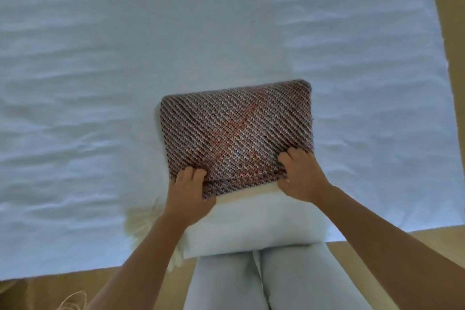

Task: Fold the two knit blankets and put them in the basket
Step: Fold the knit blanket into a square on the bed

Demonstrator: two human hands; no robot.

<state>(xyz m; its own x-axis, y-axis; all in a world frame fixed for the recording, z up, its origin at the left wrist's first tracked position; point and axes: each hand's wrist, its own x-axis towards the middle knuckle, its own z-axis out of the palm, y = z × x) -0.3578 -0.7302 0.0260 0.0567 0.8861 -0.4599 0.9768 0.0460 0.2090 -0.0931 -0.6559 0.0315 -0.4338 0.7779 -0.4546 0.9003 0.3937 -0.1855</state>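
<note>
Striped blanket [236, 131] on white blanket [251, 224] | left grip [187, 194], right grip [299, 176] clench near edge

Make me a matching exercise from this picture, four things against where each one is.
1 striped knit blanket
2 white blanket
3 left hand
4 right hand

A underneath, fringe at its left
B grips the near right corner
C folded, on top
D grips the near left corner

Pairs: 1-C, 2-A, 3-D, 4-B
</note>
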